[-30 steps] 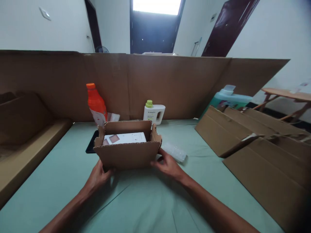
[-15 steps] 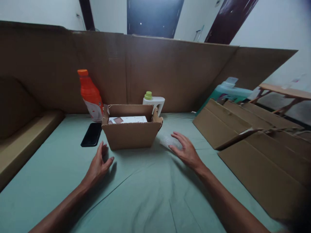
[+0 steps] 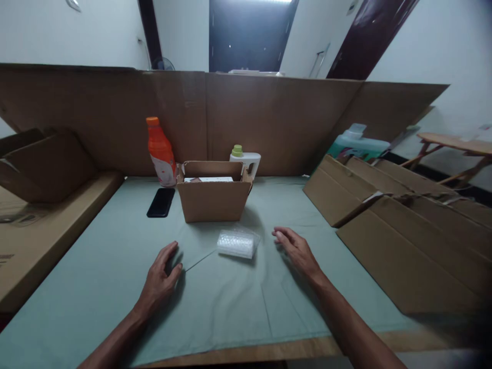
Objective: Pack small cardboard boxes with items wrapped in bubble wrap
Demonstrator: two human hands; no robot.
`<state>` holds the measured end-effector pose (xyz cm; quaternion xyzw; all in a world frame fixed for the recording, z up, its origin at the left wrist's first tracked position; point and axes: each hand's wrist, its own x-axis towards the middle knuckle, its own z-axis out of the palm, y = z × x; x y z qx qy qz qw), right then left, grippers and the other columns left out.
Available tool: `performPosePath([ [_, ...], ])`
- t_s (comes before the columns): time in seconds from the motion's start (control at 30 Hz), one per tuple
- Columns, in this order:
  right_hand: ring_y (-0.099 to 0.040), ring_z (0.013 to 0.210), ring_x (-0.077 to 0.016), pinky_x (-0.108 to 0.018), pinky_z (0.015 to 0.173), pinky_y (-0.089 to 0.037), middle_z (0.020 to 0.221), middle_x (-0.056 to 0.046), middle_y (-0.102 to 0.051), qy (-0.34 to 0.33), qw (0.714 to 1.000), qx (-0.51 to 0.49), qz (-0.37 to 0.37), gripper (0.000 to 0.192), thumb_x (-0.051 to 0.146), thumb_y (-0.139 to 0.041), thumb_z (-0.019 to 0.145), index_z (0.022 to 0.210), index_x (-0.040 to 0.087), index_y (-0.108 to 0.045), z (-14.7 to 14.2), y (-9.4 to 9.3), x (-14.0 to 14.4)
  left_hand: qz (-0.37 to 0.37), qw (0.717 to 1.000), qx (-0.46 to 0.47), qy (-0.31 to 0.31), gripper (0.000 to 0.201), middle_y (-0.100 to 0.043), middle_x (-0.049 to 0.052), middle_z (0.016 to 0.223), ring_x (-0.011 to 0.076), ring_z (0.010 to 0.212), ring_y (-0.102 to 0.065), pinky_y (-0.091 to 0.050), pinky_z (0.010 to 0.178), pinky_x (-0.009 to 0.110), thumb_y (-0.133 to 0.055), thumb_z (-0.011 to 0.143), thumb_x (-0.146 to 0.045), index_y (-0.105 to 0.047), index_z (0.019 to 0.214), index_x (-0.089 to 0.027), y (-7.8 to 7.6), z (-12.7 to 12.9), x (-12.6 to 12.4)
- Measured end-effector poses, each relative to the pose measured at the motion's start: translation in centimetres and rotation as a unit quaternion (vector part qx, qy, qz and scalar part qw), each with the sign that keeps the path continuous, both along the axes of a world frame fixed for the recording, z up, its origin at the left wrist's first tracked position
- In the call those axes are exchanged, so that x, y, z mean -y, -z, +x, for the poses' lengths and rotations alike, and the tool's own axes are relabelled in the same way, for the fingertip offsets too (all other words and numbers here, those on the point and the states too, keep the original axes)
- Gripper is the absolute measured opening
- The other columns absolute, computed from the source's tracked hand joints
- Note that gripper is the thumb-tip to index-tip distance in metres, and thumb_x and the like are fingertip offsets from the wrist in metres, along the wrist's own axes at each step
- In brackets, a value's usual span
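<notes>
A clear bubble-wrap bundle (image 3: 235,243) is lying flat on pale green cloth (image 3: 215,307), loose transparent film sticking out past its right and far edges; contents not readable. Just beyond it, an open-topped brown cardboard box (image 3: 215,203) is standing upright, its side walls showing notched edges, and a white printed carton (image 3: 217,179) is sitting inside, mostly hidden behind the front wall.

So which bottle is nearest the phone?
The red bottle with the orange cap, just behind the phone; the white bottle is behind the small open box, and the teal bottle is far right, behind cardboard.
</notes>
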<state>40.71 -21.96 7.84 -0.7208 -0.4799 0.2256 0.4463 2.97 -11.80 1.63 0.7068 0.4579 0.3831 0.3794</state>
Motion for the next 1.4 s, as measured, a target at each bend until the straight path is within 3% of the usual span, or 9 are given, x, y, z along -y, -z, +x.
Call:
performPosePath([
  [0.3,-0.068,0.103,-0.0265,-0.043,0.093,-0.054,0.111,-0.010,-0.073,-0.010,0.998,0.053,0.032,0.028,0.042,-0.058,0.082,0.096,0.021,-0.071,-1.4,3.4,2.0,0.084,0.996,-0.036,0.003,0.048,-0.058,0.016,0.138,0.0322,0.132,-0.054,-0.042,0.115,0.056,-0.059,0.084,-0.031,-0.060,0.129,-0.015,-0.5,0.7,0.3],
  [0.47,-0.065,0.112,-0.0268,-0.043,0.094,-0.053,0.122,-0.013,-0.070,-0.040,0.995,0.094,0.022,0.031,0.033,-0.053,0.086,0.108,0.020,-0.071,-1.8,3.0,1.7,0.082,0.996,-0.034,0.009,0.047,-0.057,0.016,0.138,0.0309,0.132,-0.054,-0.044,0.113,0.053,-0.058,0.085,-0.029,-0.058,0.131,-0.016,-0.6,0.3,0.1],
  [0.57,-0.059,0.124,-0.0282,-0.049,0.105,-0.045,0.131,-0.011,-0.066,-0.078,0.987,0.136,0.018,0.046,0.018,-0.055,0.076,0.119,0.023,-0.070,-2.4,2.6,1.0,0.094,0.995,-0.032,0.009,0.047,-0.055,0.015,0.140,0.0321,0.133,-0.052,-0.047,0.109,0.052,-0.060,0.085,-0.029,-0.059,0.130,-0.018,-1.2,0.1,0.8],
  [0.63,-0.057,0.127,-0.0304,-0.053,0.106,-0.043,0.135,-0.011,-0.065,-0.109,0.976,0.190,0.010,0.056,0.012,-0.057,0.070,0.123,0.025,-0.070,-3.2,2.4,0.1,0.104,0.993,-0.039,0.035,0.048,-0.055,0.015,0.142,0.0325,0.134,-0.051,-0.048,0.108,0.053,-0.060,0.085,-0.030,-0.058,0.132,-0.020,-1.9,0.6,1.5],
  [0.73,-0.059,0.123,-0.0317,-0.053,0.101,-0.046,0.133,-0.011,-0.066,-0.135,0.955,0.262,0.012,0.046,0.010,-0.055,0.073,0.111,0.025,-0.075,-4.5,1.9,-1.3,0.081,0.991,-0.041,0.098,0.056,-0.055,0.017,0.142,0.0320,0.133,-0.051,-0.044,0.110,0.054,-0.061,0.085,-0.029,-0.052,0.139,-0.019,-3.5,2.3,2.5],
  [0.93,-0.066,0.104,-0.0260,-0.043,0.094,-0.046,0.108,-0.006,-0.075,-0.123,0.944,0.299,0.068,0.036,0.010,-0.049,0.082,0.104,0.026,-0.073,-5.8,-3.9,-1.3,0.007,0.986,-0.015,0.167,0.080,-0.044,0.021,0.152,0.0361,0.142,-0.041,-0.033,0.116,0.061,-0.067,0.081,-0.043,-0.036,0.151,-0.017,-6.6,5.0,3.5],
  [1.17,-0.065,0.076,-0.0221,-0.036,0.079,-0.037,0.080,-0.007,-0.076,-0.197,0.854,0.480,0.026,0.015,0.018,-0.058,0.091,0.083,0.017,-0.070,-11.2,-13.0,-0.2,0.166,0.982,0.032,0.084,0.103,-0.026,0.016,0.163,0.0369,0.150,-0.027,-0.028,0.119,0.060,-0.079,0.073,-0.042,-0.021,0.156,-0.025,-8.5,7.9,8.1],
  [1.3,-0.062,0.072,-0.0195,-0.035,0.076,-0.035,0.074,-0.005,-0.073,-0.264,0.821,0.504,0.053,0.017,0.020,-0.062,0.091,0.075,0.017,-0.066,-14.1,-16.1,0.0,0.112,0.991,0.070,0.004,0.072,-0.047,0.015,0.152,0.0313,0.141,-0.044,-0.038,0.115,0.052,-0.065,0.082,-0.029,-0.039,0.148,-0.018,-9.1,9.3,7.7],
  [1.4,-0.062,0.070,-0.0165,-0.033,0.078,-0.038,0.074,-0.001,-0.072,-0.275,0.847,0.444,0.103,0.015,0.021,-0.062,0.092,0.079,0.019,-0.068,-12.5,-18.2,1.1,-0.007,0.995,0.091,0.031,0.043,-0.066,0.012,0.128,0.0280,0.121,-0.060,-0.049,0.101,0.043,-0.057,0.085,-0.028,-0.062,0.126,-0.016,-9.3,6.9,6.2],
])
